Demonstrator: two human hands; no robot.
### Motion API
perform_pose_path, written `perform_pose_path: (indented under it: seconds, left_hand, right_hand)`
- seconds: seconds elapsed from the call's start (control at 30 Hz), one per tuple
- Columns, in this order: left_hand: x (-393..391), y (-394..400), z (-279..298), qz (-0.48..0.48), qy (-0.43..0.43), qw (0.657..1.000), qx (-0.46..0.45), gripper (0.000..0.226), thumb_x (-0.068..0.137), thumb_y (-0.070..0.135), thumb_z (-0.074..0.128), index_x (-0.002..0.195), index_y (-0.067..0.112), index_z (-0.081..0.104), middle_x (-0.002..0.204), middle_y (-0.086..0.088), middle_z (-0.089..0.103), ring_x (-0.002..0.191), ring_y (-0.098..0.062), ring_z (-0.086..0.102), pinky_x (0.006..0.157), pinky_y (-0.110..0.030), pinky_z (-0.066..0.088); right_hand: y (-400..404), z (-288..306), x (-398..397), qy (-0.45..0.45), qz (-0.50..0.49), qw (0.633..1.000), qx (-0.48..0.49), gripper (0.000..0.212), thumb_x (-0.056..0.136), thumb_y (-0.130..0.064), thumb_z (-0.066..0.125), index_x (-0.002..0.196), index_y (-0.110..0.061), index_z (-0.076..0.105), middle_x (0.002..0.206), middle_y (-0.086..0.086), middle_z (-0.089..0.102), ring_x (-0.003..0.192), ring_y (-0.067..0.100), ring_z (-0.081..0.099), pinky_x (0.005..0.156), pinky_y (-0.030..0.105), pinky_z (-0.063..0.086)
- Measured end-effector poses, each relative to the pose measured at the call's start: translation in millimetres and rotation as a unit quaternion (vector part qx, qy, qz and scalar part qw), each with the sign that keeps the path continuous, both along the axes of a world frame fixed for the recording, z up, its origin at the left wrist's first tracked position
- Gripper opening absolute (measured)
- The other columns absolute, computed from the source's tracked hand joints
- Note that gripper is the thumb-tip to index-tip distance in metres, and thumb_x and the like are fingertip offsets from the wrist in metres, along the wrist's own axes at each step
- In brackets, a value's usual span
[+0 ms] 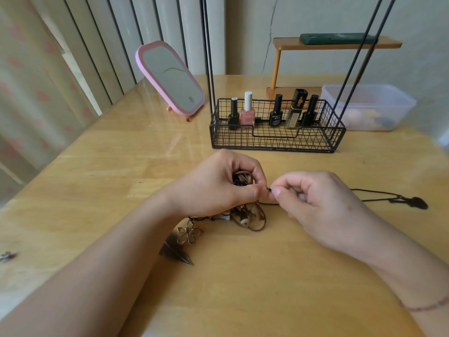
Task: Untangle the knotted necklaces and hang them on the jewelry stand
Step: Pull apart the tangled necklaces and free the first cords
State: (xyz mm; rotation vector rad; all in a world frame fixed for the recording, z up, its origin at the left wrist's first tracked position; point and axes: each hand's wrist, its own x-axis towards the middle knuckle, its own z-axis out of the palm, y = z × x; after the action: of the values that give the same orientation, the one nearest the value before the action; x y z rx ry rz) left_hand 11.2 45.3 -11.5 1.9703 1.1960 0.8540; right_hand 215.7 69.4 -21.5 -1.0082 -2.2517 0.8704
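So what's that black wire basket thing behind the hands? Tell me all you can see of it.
The wire basket is a low, long tray of thin black metal grid, standing flat on the wooden table beyond both hands. Its front wall dips in the middle. Thin black rods rise from its ends out of view, so the top is unseen. Five nail polish bottles stand upright along its back: three black, one pink with a white cap, one gold with a black cap. No necklace touches it.

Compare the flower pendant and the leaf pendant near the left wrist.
The flower pendant is an open wire outline with looped petals; the leaf pendant is solid, dark and pointed. The flower lies nearer the tangle, the leaf nearer the camera. Both look metallic and rest on the table.
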Motion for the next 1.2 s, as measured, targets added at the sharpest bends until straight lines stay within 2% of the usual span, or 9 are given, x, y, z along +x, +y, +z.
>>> perform_pose_path:
  seconds: [0.17,0.27,0.4,0.57,0.67,0.87,0.97,1.07,1.2]
  left_hand:
    - [1.2,-0.5,-0.6,0.003,-0.008,1.0,-0.014,0.008,0.091,0.003,0.068,0.085,0.001,0.072,0.066,0.005,0.061,0.054,-0.004,0.048,0.054,-0.015,0.039]
    - [1.7,-0.9,-1.3,-0.006,-0.003,1.0,-0.013,0.007,0.091,0.001,0.067,0.086,0.001,0.071,0.071,-0.002,0.065,0.057,-0.011,0.054,0.055,-0.021,0.044]
    - [2.2,-1.1,-2.3,-0.01,0.0,1.0,-0.017,0.008,0.091,-0.002,0.066,0.084,0.0,0.07,0.069,0.004,0.063,0.057,-0.003,0.053,0.056,-0.016,0.042]
    - [0.1,-0.1,-2.5,0.002,-0.003,1.0,-0.016,0.008,0.091,0.002,0.066,0.085,0.003,0.071,0.07,-0.001,0.065,0.059,-0.009,0.055,0.058,-0.023,0.047]
    - [-0.7,0.4,-2.4,0.0,0.001,1.0,-0.014,0.009,0.092,0.004,0.066,0.086,0.005,0.071,0.071,-0.005,0.065,0.059,-0.015,0.055,0.057,-0.026,0.047]
    - [0.1,-0.6,-2.4,-0.01,0.011,0.999,-0.029,0.01,0.094,0.006,0.064,0.088,0.005,0.072,0.067,0.011,0.062,0.056,-0.003,0.052,0.055,-0.017,0.042]
    - [0.6,-1.2,-1.2,-0.019,0.009,0.999,-0.027,0.01,0.094,0.006,0.065,0.087,0.005,0.071,0.069,0.007,0.063,0.058,-0.005,0.053,0.056,-0.019,0.044]
    - [0.9,-2.2,0.1,-0.016,-0.003,0.999,-0.029,0.01,0.091,0.002,0.066,0.083,0.005,0.071,0.069,0.008,0.064,0.059,-0.002,0.055,0.058,-0.016,0.044]
    - [1.2,-2.6,1.1,-0.01,-0.018,0.999,-0.027,0.01,0.089,-0.001,0.068,0.081,0.003,0.071,0.068,0.007,0.064,0.059,-0.003,0.055,0.058,-0.017,0.045]
  right_hand:
    - [-0.8,1.0,0.5,0.0,0.004,1.0,-0.006,0.02,0.093,-0.015,0.059,0.075,-0.016,0.068,0.05,-0.006,0.042,0.044,0.006,0.031,0.042,0.018,0.025]
    - [-1.1,0.5,0.4,-0.011,0.011,1.0,-0.005,0.019,0.093,-0.018,0.058,0.077,-0.016,0.067,0.051,-0.007,0.041,0.046,0.006,0.032,0.045,0.019,0.029]
    - [-1.3,1.1,1.4,-0.004,0.014,1.0,0.007,0.025,0.096,-0.024,0.054,0.075,-0.02,0.066,0.05,-0.008,0.041,0.046,0.005,0.033,0.046,0.024,0.029]
    - [-3.3,3.5,1.5,-0.007,0.032,0.999,0.028,0.012,0.092,-0.016,0.063,0.082,-0.02,0.069,0.053,0.007,0.045,0.048,0.005,0.033,0.046,0.015,0.031]
    - [-0.6,1.2,2.8,-0.011,0.033,0.998,0.053,0.011,0.092,-0.018,0.066,0.082,-0.02,0.069,0.053,0.007,0.045,0.048,0.006,0.032,0.046,0.016,0.03]
    - [-0.1,0.0,4.4,-0.061,0.044,0.993,0.09,0.011,0.094,-0.026,0.063,0.086,-0.025,0.071,0.048,-0.009,0.04,0.047,0.011,0.035,0.05,0.027,0.034]
    - [-0.9,0.6,5.0,-0.057,0.044,0.996,0.058,0.017,0.096,-0.028,0.061,0.083,-0.024,0.072,0.047,-0.002,0.041,0.045,0.009,0.031,0.046,0.026,0.029]
    - [-2.9,3.4,4.5,-0.047,0.05,0.997,0.034,0.019,0.095,-0.03,0.06,0.081,-0.023,0.072,0.051,0.006,0.048,0.047,0.008,0.032,0.048,0.035,0.033]
    - [-4.7,6.5,4.2,-0.048,0.059,0.997,0.022,0.023,0.095,-0.03,0.056,0.075,-0.023,0.067,0.049,0.0,0.038,0.046,0.007,0.031,0.045,0.024,0.026]
